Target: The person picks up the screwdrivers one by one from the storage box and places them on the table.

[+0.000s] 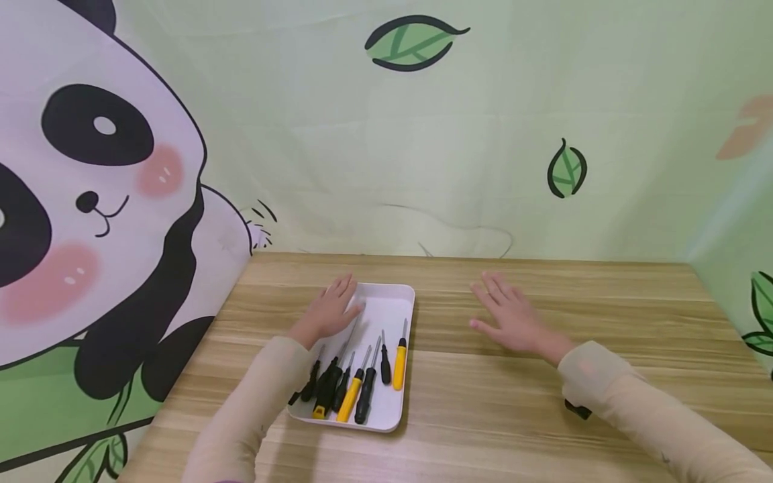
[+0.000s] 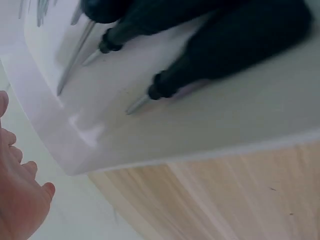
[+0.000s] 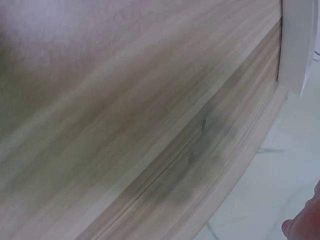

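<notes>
A white tray (image 1: 386, 302) stands on the wooden table, holding several screwdrivers with black or yellow handles. Over its far left corner my left hand (image 1: 329, 312) is held with fingers extended and nothing in its grasp. Along the tray's right side lies a yellow screwdriver (image 1: 400, 365), with a small black screwdriver (image 1: 385, 365) beside it. Another yellow-handled screwdriver (image 1: 351, 397) lies nearer the front. My right hand (image 1: 510, 318) is spread above the table, to the right of the tray, and holds nothing. Black handles (image 2: 240, 47) show close up in the left wrist view.
The wooden table (image 1: 483, 416) reaches back to a pale green cloth backdrop (image 1: 471, 134) printed with leaves and a large panda (image 1: 121, 221). A small black object (image 1: 578, 409) shows under the right sleeve's cuff.
</notes>
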`<act>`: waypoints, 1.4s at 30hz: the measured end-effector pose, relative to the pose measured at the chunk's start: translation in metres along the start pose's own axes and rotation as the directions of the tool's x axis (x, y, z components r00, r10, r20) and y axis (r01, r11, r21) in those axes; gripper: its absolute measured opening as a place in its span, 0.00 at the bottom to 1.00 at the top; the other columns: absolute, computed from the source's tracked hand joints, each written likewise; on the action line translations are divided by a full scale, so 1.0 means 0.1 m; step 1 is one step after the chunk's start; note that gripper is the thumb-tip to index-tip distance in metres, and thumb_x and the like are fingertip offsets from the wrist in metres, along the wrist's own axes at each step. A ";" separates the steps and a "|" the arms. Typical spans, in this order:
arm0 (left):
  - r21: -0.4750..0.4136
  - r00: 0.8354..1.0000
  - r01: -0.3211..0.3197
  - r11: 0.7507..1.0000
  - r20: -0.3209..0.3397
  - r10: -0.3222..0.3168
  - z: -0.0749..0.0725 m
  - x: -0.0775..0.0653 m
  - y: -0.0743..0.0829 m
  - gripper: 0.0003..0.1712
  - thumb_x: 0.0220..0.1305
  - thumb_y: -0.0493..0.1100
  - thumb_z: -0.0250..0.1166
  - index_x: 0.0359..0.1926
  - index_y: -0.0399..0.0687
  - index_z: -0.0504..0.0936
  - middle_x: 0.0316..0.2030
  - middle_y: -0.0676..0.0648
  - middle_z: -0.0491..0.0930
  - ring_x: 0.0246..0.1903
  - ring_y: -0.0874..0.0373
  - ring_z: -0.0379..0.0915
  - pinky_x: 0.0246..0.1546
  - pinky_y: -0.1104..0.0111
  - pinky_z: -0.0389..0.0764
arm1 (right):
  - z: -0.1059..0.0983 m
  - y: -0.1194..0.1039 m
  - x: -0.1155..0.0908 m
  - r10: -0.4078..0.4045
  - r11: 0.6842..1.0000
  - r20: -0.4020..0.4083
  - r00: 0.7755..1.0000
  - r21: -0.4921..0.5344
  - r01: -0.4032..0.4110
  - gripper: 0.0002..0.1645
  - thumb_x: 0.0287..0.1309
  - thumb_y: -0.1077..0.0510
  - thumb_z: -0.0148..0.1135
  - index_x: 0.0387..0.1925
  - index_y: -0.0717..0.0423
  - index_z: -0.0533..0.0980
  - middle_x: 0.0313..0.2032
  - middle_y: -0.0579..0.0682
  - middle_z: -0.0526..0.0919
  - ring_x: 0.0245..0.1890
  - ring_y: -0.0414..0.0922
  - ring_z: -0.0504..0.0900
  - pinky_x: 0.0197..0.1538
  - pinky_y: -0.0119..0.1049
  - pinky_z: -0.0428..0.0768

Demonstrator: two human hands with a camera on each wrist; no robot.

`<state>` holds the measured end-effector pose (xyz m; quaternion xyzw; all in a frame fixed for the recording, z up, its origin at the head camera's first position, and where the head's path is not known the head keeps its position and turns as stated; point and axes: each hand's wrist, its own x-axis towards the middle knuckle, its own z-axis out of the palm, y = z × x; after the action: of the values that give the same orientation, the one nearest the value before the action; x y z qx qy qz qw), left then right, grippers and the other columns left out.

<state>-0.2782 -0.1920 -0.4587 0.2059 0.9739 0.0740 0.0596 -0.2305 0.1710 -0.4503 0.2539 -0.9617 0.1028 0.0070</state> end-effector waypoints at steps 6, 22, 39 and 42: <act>0.092 0.994 -0.080 0.993 -0.068 0.086 0.06 -0.14 -0.09 0.30 0.63 0.46 0.46 0.64 0.37 0.56 0.66 0.38 0.52 0.65 0.44 0.49 0.61 0.49 0.54 | 0.04 -0.10 -0.01 -0.028 1.000 0.005 1.000 0.010 0.028 0.44 0.56 0.33 0.39 0.67 0.51 0.45 0.69 0.56 0.36 0.68 0.56 0.37 0.63 0.60 0.46; 0.084 0.985 -0.075 0.994 -0.148 0.087 0.18 -0.40 -0.22 0.27 0.61 0.43 0.50 0.60 0.36 0.64 0.63 0.40 0.59 0.62 0.45 0.55 0.59 0.51 0.58 | 0.18 -0.28 -0.04 -0.123 0.992 -0.048 0.991 0.009 0.124 0.43 0.55 0.38 0.48 0.66 0.53 0.50 0.68 0.58 0.43 0.68 0.56 0.42 0.62 0.59 0.52; 0.074 0.968 -0.079 0.994 -0.233 0.094 0.30 -0.56 -0.34 0.26 0.56 0.41 0.53 0.57 0.34 0.68 0.59 0.39 0.66 0.59 0.45 0.61 0.59 0.55 0.61 | 0.26 -0.44 -0.07 -0.137 0.990 -0.003 0.991 0.040 0.137 0.43 0.55 0.36 0.46 0.67 0.50 0.48 0.68 0.55 0.41 0.68 0.55 0.42 0.62 0.59 0.50; 0.078 0.956 -0.090 0.993 -0.273 0.108 0.32 -0.58 -0.35 0.26 0.53 0.39 0.55 0.54 0.32 0.70 0.57 0.38 0.68 0.57 0.44 0.63 0.58 0.55 0.62 | 0.27 -0.48 -0.07 -0.144 0.989 0.000 0.990 0.036 0.144 0.43 0.55 0.36 0.47 0.67 0.50 0.49 0.68 0.56 0.42 0.68 0.55 0.43 0.62 0.59 0.51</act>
<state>-0.2348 -0.2437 -0.4911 0.2439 0.9631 0.0735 -0.0875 -0.2002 0.1283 -0.4680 0.3228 -0.9389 0.1191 0.0085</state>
